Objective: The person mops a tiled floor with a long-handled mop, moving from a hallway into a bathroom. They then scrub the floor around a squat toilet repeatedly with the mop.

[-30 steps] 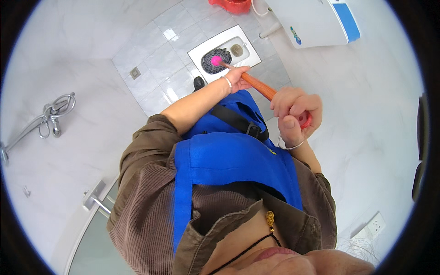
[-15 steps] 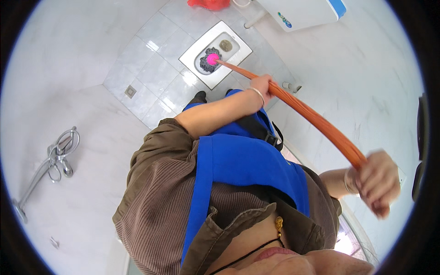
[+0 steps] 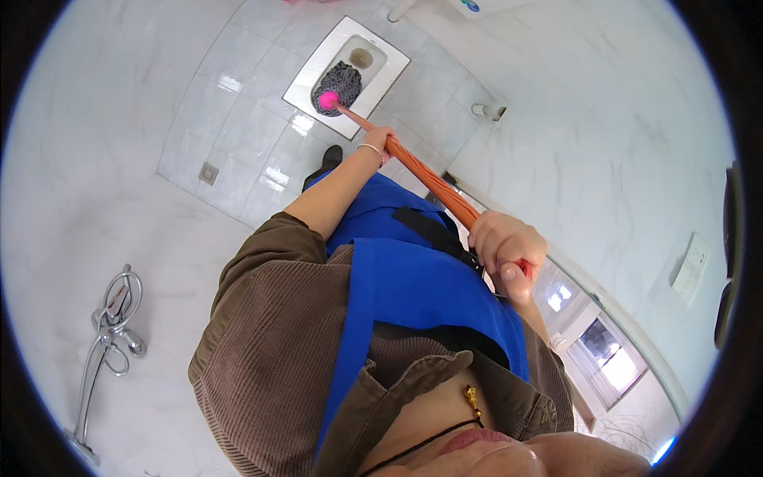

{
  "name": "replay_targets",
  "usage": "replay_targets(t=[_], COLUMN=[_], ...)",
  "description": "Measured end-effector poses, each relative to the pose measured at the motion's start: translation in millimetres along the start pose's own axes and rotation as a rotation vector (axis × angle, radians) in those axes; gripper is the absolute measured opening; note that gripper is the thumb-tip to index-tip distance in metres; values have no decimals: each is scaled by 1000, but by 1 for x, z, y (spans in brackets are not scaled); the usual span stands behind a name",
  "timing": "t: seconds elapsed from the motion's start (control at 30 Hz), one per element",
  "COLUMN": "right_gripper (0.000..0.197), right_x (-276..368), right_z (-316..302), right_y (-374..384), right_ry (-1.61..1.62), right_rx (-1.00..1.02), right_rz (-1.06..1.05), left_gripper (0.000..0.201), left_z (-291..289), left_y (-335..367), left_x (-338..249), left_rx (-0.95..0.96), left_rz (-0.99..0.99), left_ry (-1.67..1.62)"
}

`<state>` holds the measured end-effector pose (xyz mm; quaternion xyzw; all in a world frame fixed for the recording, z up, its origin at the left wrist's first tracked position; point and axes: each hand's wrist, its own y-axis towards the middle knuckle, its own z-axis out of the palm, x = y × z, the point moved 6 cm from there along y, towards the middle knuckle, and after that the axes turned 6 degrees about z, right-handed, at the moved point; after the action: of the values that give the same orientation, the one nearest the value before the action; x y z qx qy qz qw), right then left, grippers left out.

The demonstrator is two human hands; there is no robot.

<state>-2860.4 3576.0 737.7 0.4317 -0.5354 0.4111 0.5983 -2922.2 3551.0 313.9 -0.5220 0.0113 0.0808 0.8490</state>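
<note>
A mop with an orange, wood-like handle (image 3: 429, 177) runs slantwise between my hands. My left hand (image 3: 380, 143) is wrapped round the lower part of the handle. Higher up, my right hand (image 3: 509, 248) grips its top end in a fist. The pink hub (image 3: 328, 100) and the dark grey mop head (image 3: 340, 82) lie inside the basin of a white squat toilet (image 3: 308, 85). A brownish drain opening (image 3: 361, 58) shows past the mop strands.
Grey floor tiles (image 3: 246, 135) surround the toilet, with a square floor drain (image 3: 208, 173) at the left. A chrome shower fitting (image 3: 118, 322) hangs on the left wall. On the right are a pipe stub (image 3: 489, 111), a wall socket (image 3: 690, 269) and a doorway (image 3: 604, 350).
The mop head has slid toward my side of the basin, its strands now trailing away from me. My right hand has come left and up toward my left hand, which has moved left.
</note>
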Motion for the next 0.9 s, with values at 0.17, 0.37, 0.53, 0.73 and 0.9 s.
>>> replay_targets(t=[0.17,0.37,0.53,0.73,0.9], right_gripper=[22,28,26,28,26], right_x=[61,216,286,220,52], right_z=[-79,-186,-193,-152,-126], right_y=[-35,-40,-93,-84,-56], right_ry=[44,79,85,134,39], right_rx=[-144,75,118,64,-190], right_rz=[-77,-292,-389,-425,-137], left_gripper=[17,14,11,13,14], left_z=[77,241,277,211,118], left_y=[-28,-123,-215,-165,-51], left_x=[45,94,115,124,106], left_rx=[-72,-40,175,105,-91], left_rz=[-33,-84,-114,-58,-44], left_ry=[192,-183,-366,-254,27])
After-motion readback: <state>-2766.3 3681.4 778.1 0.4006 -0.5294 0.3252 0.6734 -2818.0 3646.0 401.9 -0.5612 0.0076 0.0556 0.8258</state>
